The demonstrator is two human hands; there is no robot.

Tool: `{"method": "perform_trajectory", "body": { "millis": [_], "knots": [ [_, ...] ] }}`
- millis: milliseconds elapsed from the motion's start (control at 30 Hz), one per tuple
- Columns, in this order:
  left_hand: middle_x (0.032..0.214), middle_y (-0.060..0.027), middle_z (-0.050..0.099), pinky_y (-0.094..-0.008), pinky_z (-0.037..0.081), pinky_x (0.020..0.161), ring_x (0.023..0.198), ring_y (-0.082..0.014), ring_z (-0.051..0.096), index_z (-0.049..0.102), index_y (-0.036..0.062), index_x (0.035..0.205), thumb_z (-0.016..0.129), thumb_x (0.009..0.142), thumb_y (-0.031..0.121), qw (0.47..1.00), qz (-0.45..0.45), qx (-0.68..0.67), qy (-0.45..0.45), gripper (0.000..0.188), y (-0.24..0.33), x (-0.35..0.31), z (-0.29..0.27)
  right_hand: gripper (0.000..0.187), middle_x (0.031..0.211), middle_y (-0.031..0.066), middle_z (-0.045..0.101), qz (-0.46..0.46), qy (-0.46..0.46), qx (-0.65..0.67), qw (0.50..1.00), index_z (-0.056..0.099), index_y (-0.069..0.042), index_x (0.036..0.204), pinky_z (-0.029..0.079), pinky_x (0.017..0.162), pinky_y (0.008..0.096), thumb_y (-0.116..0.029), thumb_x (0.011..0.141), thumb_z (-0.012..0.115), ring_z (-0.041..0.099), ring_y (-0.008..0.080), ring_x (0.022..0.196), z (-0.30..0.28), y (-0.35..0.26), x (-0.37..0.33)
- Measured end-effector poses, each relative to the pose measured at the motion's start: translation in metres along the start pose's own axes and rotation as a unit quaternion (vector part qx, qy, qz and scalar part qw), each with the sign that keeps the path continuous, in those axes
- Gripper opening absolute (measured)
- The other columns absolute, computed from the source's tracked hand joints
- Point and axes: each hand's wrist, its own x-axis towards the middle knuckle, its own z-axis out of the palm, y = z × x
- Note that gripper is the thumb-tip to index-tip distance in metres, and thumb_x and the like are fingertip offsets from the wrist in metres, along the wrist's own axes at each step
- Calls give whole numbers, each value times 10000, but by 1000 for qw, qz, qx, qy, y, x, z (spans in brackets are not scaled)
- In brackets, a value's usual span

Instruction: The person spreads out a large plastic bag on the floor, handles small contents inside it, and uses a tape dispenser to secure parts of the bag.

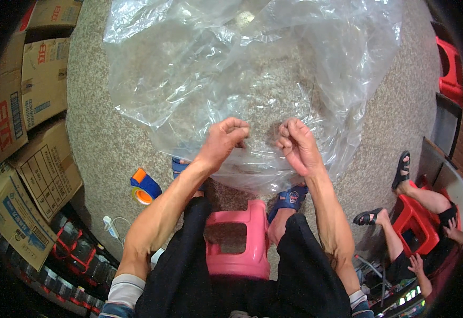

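A large sheet of clear plastic film (199,79) lies crumpled across the floor, its near edge reaching my feet. Over its near part, my left hand (224,142) is closed with the fingertips curled toward the thumb. Opposite it, a short gap to the right, my right hand (298,146) is closed too, knuckles bent and the wrist turned partly up. Whatever the fingertips pinch, if anything, is too small or too transparent to make out. Between my knees is a pink plastic stool (237,259).
A blue and orange tape dispenser (145,186) lies left of my left forearm. Cardboard boxes (46,169) are stacked along the left side, near a white power strip (110,227). At right, another person sits by a red stool (416,225), sandalled feet (370,216) stretched out.
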Motion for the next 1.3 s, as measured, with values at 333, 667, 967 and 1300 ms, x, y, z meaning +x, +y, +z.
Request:
{"method": "perform_trajectory", "body": {
  "millis": [333, 667, 967, 1300],
  "knots": [
    [828, -69, 703, -294, 509, 675, 748, -123, 623, 725, -78, 1071, 662, 952, 216, 980, 78, 123, 133, 324, 4, 30, 6, 231, 883, -25, 660, -176, 154, -486, 842, 690, 12, 1101, 474, 727, 252, -188, 986, 702, 559, 64, 797, -16, -22, 44],
    [744, 0, 640, -260, 428, 604, 680, -72, 541, 736, -60, 1029, 668, 955, 235, 973, 110, 143, 146, 312, -3, 37, 5, 209, 910, 83, 717, -215, 161, -598, 755, 718, 7, 1088, 526, 743, 321, -159, 965, 689, 638, 149, 788, -11, -24, 50],
    [727, -13, 642, -295, 452, 591, 674, -85, 553, 719, -57, 978, 682, 949, 231, 955, 173, 172, 171, 292, -22, 51, 1, 198, 974, 136, 712, -232, 146, -632, 725, 719, -4, 1088, 536, 757, 359, -146, 955, 682, 679, 242, 813, -17, -22, 54],
    [754, -217, 670, -505, 497, 659, 750, -436, 672, 597, 3, 1031, 716, 943, 244, 867, 203, 400, 216, 282, -11, 42, 5, 183, 991, 143, 710, -261, 135, -644, 707, 722, -21, 1092, 533, 734, 369, -130, 948, 697, 687, 264, 806, -16, -20, 55]
  ]
}}
